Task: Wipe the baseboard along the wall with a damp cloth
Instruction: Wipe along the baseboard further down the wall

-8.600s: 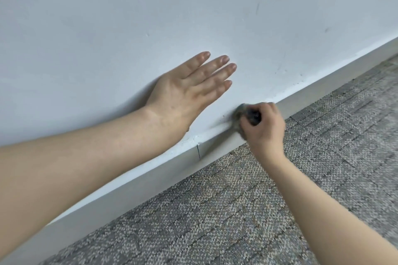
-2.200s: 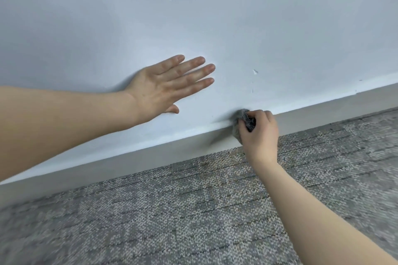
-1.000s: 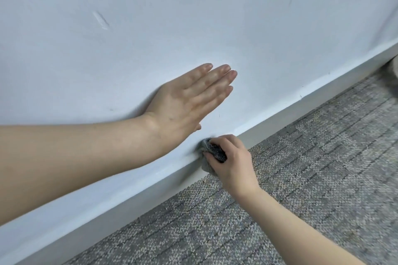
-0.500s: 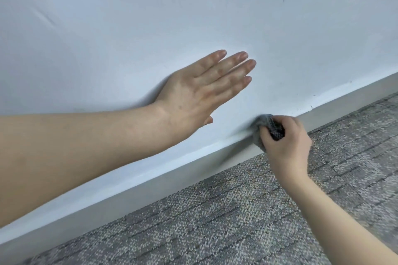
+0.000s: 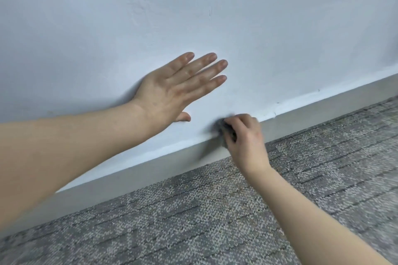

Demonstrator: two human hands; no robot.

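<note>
2 bare hands are working: the right hand (image 5: 245,137) is curling its fingers (image 5: 241,119) around a crumpled dark grey cloth (image 5: 226,130), pressing it against the pale grey baseboard (image 5: 323,103); the left hand (image 5: 172,90) is lying spread flat on the white wall (image 5: 280,28).

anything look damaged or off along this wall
Minor flaws only. Along the top edge of the baseboard, just right of the right hand holding the cloth, the paint line looks chipped. A thin dark scratch marks the wall higher up. Nothing is spilled.
</note>
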